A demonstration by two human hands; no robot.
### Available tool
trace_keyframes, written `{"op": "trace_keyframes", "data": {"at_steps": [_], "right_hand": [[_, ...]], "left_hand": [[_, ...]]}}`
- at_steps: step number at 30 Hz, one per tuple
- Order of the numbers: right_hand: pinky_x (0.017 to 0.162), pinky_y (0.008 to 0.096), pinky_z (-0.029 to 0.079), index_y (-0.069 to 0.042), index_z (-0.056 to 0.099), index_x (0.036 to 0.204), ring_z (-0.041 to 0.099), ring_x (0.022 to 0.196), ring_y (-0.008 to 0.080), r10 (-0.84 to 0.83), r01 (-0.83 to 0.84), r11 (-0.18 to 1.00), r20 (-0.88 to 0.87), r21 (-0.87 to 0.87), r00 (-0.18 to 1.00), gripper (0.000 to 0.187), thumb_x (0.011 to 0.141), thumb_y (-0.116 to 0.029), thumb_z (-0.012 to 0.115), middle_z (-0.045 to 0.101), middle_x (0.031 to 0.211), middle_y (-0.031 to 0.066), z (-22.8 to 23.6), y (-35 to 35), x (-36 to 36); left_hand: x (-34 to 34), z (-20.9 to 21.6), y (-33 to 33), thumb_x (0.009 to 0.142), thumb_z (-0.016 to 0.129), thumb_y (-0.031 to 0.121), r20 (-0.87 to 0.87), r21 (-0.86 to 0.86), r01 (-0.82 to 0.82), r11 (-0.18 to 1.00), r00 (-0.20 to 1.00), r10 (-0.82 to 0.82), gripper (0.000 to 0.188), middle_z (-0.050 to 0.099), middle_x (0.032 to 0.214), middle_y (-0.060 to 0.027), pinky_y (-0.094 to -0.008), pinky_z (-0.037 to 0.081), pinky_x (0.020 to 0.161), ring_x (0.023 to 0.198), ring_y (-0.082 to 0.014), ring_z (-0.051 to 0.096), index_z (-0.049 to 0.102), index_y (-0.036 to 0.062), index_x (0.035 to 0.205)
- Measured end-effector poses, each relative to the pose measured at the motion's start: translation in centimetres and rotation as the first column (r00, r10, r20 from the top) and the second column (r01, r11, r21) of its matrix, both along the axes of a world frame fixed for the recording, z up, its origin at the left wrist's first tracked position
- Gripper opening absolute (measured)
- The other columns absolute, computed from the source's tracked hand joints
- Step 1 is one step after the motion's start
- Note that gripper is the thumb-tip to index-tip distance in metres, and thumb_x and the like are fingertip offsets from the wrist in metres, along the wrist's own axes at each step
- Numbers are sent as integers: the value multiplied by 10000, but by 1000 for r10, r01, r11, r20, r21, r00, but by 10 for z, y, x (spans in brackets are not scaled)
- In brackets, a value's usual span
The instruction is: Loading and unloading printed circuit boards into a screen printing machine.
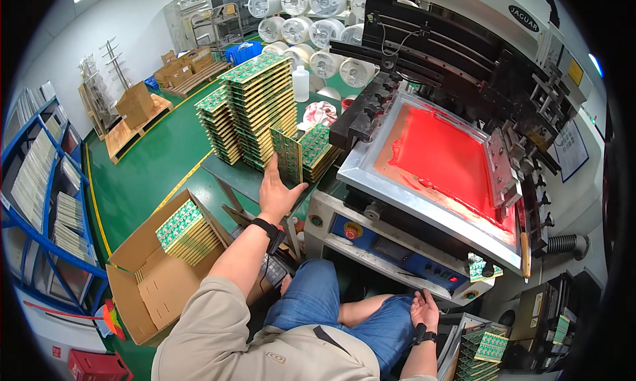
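Note:
My left hand point(281, 194) reaches forward over a side table and grips a green circuit board panel point(287, 156), which stands on edge, tilted, between thumb and fingers. Just right of it lies a low stack of circuit board panels point(317, 146). Behind and to the left rise tall stacks of the same panels point(258, 99). My right hand point(424, 310) rests palm up beside my right thigh, its fingers loosely bent and apart, with nothing visible in it. To the right, a printing machine holds a framed screen point(371, 165) covered with red paste point(442, 159).
A cardboard box point(159, 301) with a stack of panels stands at lower left. A panel point(483, 267) sits at the machine's front right corner, above a container of panels point(490, 346). Near the tall stacks are a white bottle point(301, 84) and a red-stained cloth point(320, 114). A blue rack point(50, 235) stands far left.

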State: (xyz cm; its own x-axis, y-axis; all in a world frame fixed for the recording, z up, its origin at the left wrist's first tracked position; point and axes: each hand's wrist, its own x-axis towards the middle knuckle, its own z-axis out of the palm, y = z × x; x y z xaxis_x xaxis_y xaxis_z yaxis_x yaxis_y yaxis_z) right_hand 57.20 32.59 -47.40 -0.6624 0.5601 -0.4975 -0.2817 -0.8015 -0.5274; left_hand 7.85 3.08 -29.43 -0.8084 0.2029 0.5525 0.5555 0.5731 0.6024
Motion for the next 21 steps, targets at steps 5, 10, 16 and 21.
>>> {"op": "trace_keyframes", "data": {"at_steps": [5,10,16,21], "right_hand": [[686,335,604,-115,612,1297,712,822,224,-8,8,1000,-9,-9,1000,306,1027,-257,600,745,1076,123,1,0,1],[688,335,604,-107,610,1297,713,818,225,-17,17,1000,4,-7,1000,308,1026,-252,600,745,1071,123,3,1,1],[697,339,604,-100,607,1301,715,819,226,-21,21,1000,5,-7,1000,311,1026,-246,598,746,1071,123,3,0,0],[703,343,605,-101,604,1307,716,818,226,-34,34,999,14,-2,999,314,1028,-245,597,746,1070,121,2,-1,1]], "left_hand": [[1,0,3,696,921,356,-16,-8,2,1000,1000,-3,1153,482,1480,-248,-472,452,1079,1311,-432,518,227,105,1582],[0,-1,2,695,921,361,-25,-17,6,1000,1000,-6,1151,494,1470,-241,-473,458,1070,1301,-431,525,232,106,1582],[-1,-3,1,692,925,355,-43,-13,0,1000,999,-1,1151,509,1454,-236,-477,466,1058,1288,-431,536,232,120,1580],[0,-3,2,684,931,343,-44,13,6,1000,999,-5,1138,531,1429,-235,-479,480,1041,1268,-428,556,245,134,1568]]}}
